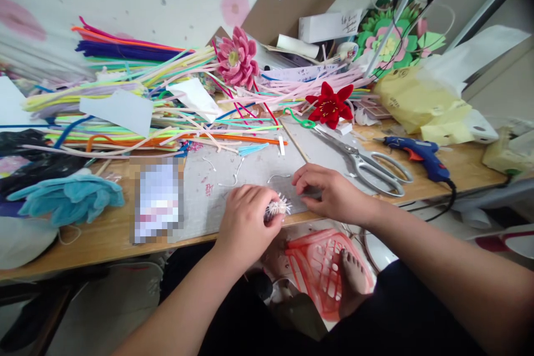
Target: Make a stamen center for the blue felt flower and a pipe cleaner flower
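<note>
My left hand (pixel 248 219) is closed around a small white spiky tuft (pixel 278 207) at the front edge of the grey cutting mat (pixel 200 200). Its bristly tips stick out between thumb and forefinger, and the rest is hidden in the palm. Just to the right, my right hand (pixel 327 192) hovers with bent fingers, thumb apart from them, and nothing visible between them. Thin white curled strands (pixel 233 178) lie on the mat beyond the left hand. A wooden stick (pixel 295 142) and large scissors (pixel 367 164) lie beyond the right hand.
Pipe cleaners (pixel 125 94) in many colours are heaped along the back. A pink flower (pixel 237 60), a red flower (pixel 330 104) and a blue flower (pixel 70 194) lie around. A blue glue gun (pixel 419 153) sits right, near a yellow bag (pixel 421 94). Below is a red plastic stool (pixel 321 267).
</note>
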A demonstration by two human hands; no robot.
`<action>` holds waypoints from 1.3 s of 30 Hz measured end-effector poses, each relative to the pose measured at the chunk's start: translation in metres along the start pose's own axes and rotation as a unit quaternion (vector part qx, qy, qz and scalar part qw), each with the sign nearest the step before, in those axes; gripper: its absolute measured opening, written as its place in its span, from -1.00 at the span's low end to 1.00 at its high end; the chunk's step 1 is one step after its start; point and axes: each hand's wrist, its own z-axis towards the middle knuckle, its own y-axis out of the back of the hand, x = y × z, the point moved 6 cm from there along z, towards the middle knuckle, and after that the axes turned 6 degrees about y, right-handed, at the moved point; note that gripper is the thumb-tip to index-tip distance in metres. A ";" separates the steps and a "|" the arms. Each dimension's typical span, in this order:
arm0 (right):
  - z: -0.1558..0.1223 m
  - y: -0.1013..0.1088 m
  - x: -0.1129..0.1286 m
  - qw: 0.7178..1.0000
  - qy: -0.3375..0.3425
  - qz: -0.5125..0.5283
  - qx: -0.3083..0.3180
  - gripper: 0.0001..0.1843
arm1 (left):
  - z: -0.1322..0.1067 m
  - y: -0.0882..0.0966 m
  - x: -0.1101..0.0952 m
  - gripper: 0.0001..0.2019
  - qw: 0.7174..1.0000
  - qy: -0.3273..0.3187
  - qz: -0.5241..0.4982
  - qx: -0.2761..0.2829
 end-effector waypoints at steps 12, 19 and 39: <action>-0.003 0.013 -0.008 0.990 -0.128 0.052 0.019 -0.88 | -0.006 0.027 0.024 -0.87 0.999 -0.007 -0.039 -0.023; 0.003 -0.008 0.014 0.992 -0.052 -0.056 0.102 -0.90 | -0.010 0.017 0.013 -0.82 1.000 -0.010 0.016 0.007; 0.050 -0.022 -0.031 0.980 -0.106 -0.169 0.025 -0.96 | -0.022 0.039 0.027 -0.92 0.997 0.005 0.050 -0.049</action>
